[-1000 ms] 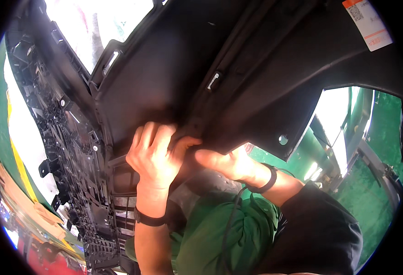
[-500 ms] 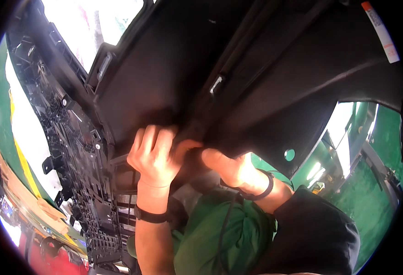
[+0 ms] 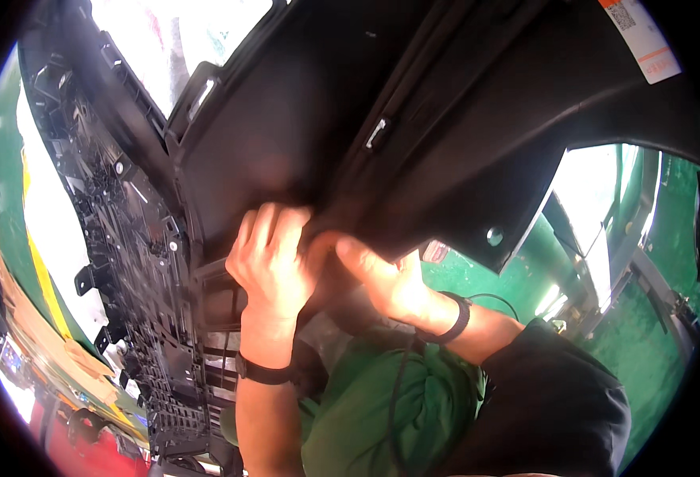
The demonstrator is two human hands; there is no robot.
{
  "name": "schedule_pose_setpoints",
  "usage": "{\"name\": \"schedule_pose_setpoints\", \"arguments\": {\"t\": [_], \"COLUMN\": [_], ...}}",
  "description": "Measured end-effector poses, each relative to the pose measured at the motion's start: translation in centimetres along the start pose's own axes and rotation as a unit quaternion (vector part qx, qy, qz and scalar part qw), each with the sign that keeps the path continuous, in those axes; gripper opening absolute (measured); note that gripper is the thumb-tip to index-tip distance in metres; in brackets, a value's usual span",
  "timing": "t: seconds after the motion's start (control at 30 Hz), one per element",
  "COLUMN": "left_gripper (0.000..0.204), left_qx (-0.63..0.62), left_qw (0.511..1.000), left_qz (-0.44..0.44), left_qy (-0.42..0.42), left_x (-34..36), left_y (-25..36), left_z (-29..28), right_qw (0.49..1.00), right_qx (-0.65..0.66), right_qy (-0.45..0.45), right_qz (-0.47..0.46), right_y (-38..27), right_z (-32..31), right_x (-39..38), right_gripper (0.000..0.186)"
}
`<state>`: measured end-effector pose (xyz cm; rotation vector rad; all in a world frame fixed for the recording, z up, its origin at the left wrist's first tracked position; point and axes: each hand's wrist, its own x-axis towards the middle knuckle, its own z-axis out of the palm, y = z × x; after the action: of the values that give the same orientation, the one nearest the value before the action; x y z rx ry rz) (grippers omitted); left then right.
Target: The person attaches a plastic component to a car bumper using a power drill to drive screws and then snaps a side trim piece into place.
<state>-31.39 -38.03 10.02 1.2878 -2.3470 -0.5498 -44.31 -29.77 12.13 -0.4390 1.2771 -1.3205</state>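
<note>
A large black plastic panel [image 3: 286, 119], moulded with ridges and slots, spans the upper middle of the head view. My left hand [image 3: 274, 258] is closed at its lower edge, fingers bent against the dark surface. Close to its right, my right hand [image 3: 390, 282] grips the same edge with the thumb on the near side; its other fingers are mostly hidden. A small pale-brown piece [image 3: 435, 252] shows just beyond the right hand, too little of it to name. Dark bands circle both wrists.
Left of the panel stands a black plastic lattice part [image 3: 127, 238] with many clips and openings. A thin dark cable [image 3: 402, 381] hangs over green cloth [image 3: 366, 413] below my hands. At right, a metal frame [image 3: 644, 262] stands on the green floor [image 3: 604, 381]. The panel carries a white-and-orange label [image 3: 644, 44].
The panel's right side has shifted up and slightly left, showing more of its label. My right hand has moved a little left and the pale-brown piece has come into sight. My left hand stays nearly in place.
</note>
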Motion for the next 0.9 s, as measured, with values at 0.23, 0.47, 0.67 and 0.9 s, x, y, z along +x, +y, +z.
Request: {"name": "schedule_pose_setpoints", "arguments": {"t": [0.23, 0.47, 0.67, 0.9], "left_gripper": [0.031, 0.028, 0.024, 0.02], "left_qx": [-0.062, -0.052, -0.043, -0.028], "left_qw": [0.998, 0.998, 0.999, 0.999], "left_qz": [0.006, 0.003, 0.005, 0.007], "left_qy": [-0.023, -0.019, -0.025, -0.023], "left_x": [0.5, 0.4, 0.4, 0.3], "left_y": [0.1, 0.0, 0.2, 0.5], "left_z": [-0.7, -0.6, -0.8, -0.9], "right_qw": [0.992, 0.977, 0.96, 0.998], "right_qx": [0.025, -0.043, -0.132, -0.048], "right_qy": [0.121, 0.207, 0.226, 0.026], "right_qz": [-0.003, -0.04, -0.1, -0.02], "right_y": [3.8, 4.3, 4.7, -3.7], "right_z": [1.3, 2.4, 1.9, -1.3], "right_x": [-0.4, 0.0, -0.1, 0.8], "right_gripper": [0.019, 0.02, 0.02, 0.026]}}
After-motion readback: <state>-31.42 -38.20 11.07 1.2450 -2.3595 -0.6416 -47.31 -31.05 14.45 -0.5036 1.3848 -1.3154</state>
